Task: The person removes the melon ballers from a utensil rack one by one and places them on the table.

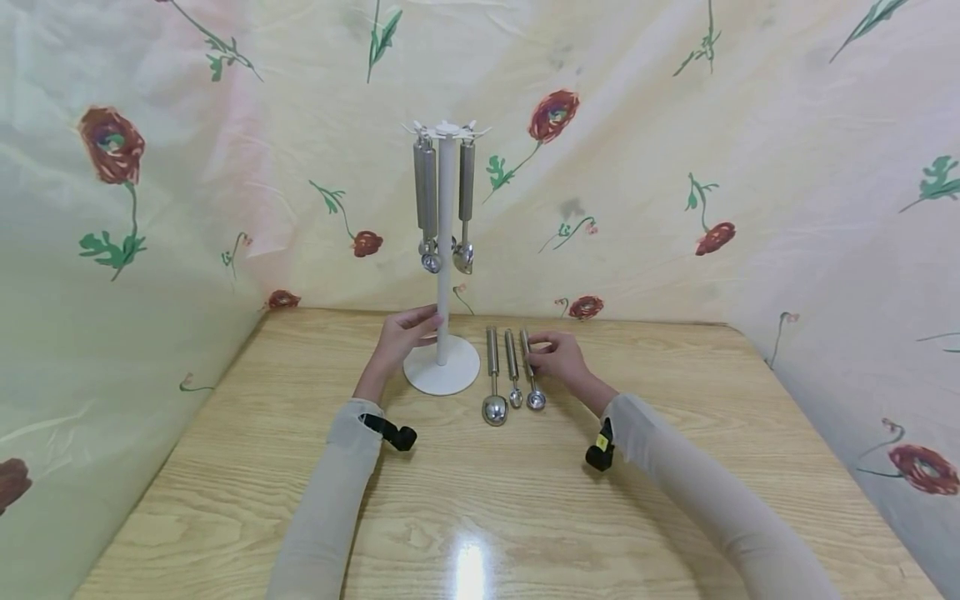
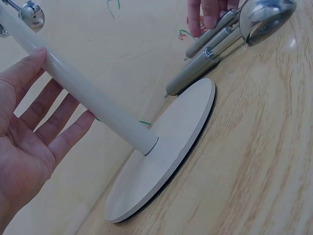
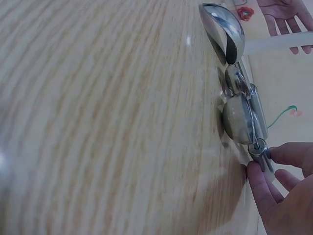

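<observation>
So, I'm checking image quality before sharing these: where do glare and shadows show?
Head view: a bright white glare patch on the table near the bottom edge, soft shadow beside the right sleeve; left wrist view: shiny reflections on the big scoop; right wrist view: a dark shadow on the table beside the right hand.

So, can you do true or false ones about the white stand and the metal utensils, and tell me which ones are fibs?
1. Metal utensils hang from the white stand. True.
2. The stand is lying on its side. False: it stands upright.
3. Three more utensils lie on the table. True.
4. The right hand holds the lying utensil farthest from the stand. True.
5. No hand touches the stand. False: the left hand does.
</observation>
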The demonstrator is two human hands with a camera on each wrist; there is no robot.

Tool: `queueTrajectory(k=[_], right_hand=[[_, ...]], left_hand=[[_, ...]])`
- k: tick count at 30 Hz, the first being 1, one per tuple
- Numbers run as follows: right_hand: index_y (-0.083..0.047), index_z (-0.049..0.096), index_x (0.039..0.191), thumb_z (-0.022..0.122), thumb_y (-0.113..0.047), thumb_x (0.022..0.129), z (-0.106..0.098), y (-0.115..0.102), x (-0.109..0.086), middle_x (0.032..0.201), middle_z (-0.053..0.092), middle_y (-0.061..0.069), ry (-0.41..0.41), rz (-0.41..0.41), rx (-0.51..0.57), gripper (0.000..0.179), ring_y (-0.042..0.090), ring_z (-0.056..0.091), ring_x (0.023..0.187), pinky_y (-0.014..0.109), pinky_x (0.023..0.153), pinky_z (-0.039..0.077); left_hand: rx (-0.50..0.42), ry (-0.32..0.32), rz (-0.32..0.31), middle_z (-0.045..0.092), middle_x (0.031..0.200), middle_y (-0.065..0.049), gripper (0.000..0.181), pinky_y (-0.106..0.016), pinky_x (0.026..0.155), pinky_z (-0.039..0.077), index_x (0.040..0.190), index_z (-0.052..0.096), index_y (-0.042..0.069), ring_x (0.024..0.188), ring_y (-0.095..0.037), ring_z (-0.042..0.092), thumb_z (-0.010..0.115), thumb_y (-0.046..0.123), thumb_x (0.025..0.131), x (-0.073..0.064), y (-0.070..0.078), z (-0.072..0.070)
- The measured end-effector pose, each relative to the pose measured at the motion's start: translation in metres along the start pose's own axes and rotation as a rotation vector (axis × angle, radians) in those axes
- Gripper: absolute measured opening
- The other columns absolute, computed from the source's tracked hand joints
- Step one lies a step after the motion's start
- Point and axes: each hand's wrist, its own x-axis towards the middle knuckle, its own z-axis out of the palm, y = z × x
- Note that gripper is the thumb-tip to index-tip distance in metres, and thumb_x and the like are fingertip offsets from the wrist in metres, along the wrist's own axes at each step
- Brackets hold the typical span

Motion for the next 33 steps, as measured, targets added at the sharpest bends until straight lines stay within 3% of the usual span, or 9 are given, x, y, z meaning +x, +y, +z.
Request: queueTrajectory(k=[11, 33], right_hand=[[0.008, 0.065, 0.126, 0.072, 0.002, 0.091, 0.0032, -0.0071, -0.0020, 0.108, 0.072, 0.029, 0.018, 0.022, -0.073, 0.036, 0.012, 0.069, 0.069, 0.026, 0.066, 0.064], [0.010, 0.063, 0.125, 0.069, -0.002, 0.094, 0.0072, -0.0085, -0.0074, 0.109, 0.071, 0.030, 0.014, 0.040, -0.093, 0.033, 0.013, 0.070, 0.070, 0.031, 0.069, 0.066]], left_hand=[[-0.008, 0.010, 0.002, 0.066, 0.134, -0.022, 0.041, -0.042, 0.097, 0.061, 0.135, 0.063, 0.000, 0.112, -0.020, 0.070, 0.069, 0.018, 0.099, 0.0003, -0.0015, -0.0004], [-0.004, 0.004, 0.012, 0.066, 0.134, -0.022, 0.041, -0.043, 0.097, 0.061, 0.135, 0.063, 0.000, 0.111, -0.019, 0.070, 0.068, 0.019, 0.100, 0.0005, -0.0022, 0.0005]])
